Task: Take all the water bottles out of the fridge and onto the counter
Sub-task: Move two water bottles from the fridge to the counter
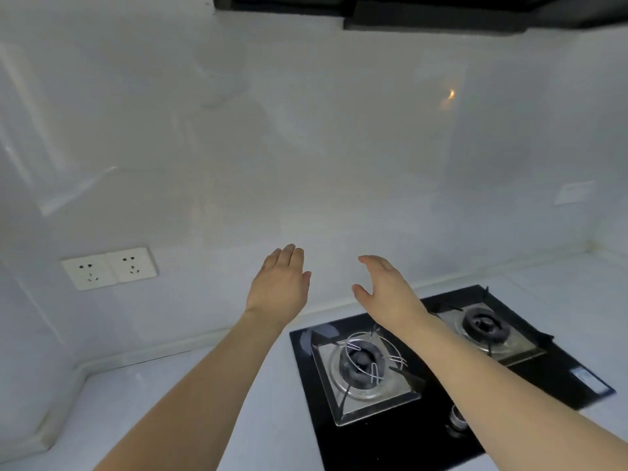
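Both of my arms reach forward over a white counter. My left hand is held up with straight fingers and holds nothing. My right hand is beside it, fingers relaxed and slightly bent, thumb spread, also holding nothing. The two hands are apart, palms turned toward each other. No water bottle and no fridge is in view.
A black two-burner gas hob is set into the counter at the right, under my right forearm. A double wall socket sits on the glossy white wall at the left. A dark range hood runs along the top edge.
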Tool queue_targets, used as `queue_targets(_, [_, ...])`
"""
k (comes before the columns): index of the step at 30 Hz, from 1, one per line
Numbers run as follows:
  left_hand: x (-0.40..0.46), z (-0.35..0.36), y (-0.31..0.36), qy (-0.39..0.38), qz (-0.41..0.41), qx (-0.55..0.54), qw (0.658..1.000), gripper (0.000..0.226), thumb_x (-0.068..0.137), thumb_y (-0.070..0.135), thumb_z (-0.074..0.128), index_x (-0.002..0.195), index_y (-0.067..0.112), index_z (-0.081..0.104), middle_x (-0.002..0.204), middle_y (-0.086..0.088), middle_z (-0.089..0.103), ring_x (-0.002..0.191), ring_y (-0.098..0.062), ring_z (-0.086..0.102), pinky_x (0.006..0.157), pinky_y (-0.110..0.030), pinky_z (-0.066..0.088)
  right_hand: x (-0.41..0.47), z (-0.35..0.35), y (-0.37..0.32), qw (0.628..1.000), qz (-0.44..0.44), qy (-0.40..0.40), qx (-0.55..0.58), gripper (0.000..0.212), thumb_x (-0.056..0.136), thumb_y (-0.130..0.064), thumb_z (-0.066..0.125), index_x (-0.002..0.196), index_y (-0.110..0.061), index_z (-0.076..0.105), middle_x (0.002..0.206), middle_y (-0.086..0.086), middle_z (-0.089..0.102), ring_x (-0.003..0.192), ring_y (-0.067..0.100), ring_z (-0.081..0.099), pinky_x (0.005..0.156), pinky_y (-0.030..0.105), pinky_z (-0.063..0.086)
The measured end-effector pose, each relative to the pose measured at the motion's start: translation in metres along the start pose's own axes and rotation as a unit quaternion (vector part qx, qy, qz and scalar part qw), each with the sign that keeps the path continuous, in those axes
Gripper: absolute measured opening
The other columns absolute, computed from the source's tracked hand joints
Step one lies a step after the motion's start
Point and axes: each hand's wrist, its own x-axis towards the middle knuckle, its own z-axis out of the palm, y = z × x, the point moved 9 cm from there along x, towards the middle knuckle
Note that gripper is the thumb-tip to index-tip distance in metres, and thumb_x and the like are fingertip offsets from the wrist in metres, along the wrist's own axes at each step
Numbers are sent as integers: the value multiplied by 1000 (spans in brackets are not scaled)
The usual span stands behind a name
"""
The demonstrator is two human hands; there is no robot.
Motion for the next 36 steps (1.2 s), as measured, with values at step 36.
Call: queue_targets(36, [40, 104, 753, -47, 398, -157, 902, 52, 104, 34, 33, 149, 9, 29, 157, -10, 27, 143, -26, 25, 116, -33, 21, -307, -419, 502, 902, 353, 210, -134, 58, 97, -29, 51, 148, -13, 30, 153, 3, 33, 140, 20, 32, 113, 28, 25])
